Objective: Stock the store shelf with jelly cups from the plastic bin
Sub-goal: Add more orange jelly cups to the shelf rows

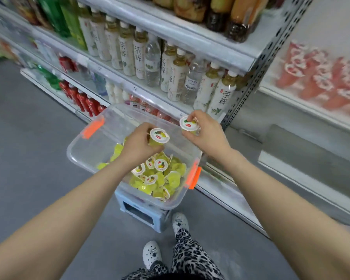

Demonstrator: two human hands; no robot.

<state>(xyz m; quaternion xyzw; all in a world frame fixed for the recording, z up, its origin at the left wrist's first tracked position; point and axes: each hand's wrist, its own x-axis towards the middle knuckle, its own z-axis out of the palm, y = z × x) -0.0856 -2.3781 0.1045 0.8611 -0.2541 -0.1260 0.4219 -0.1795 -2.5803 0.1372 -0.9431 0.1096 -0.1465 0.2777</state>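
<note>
A clear plastic bin (80,146) with orange latches stands on a small blue stool (143,216). Several yellow jelly cups (160,178) with white lids lie heaped in its right half. My left hand (137,145) is above the bin and grips one jelly cup (159,136) with its lid facing up. My right hand (205,131) is over the bin's far right corner and holds a second jelly cup (189,123). To the right is a white shelf (303,107) with blurred red jelly cups (315,77) on it.
A metal shelf unit (249,75) straight ahead carries tea and water bottles (150,63), with red bottles (83,100) on the lowest level. Grey floor stretches to the left. My feet in white clogs (153,253) stand just behind the stool.
</note>
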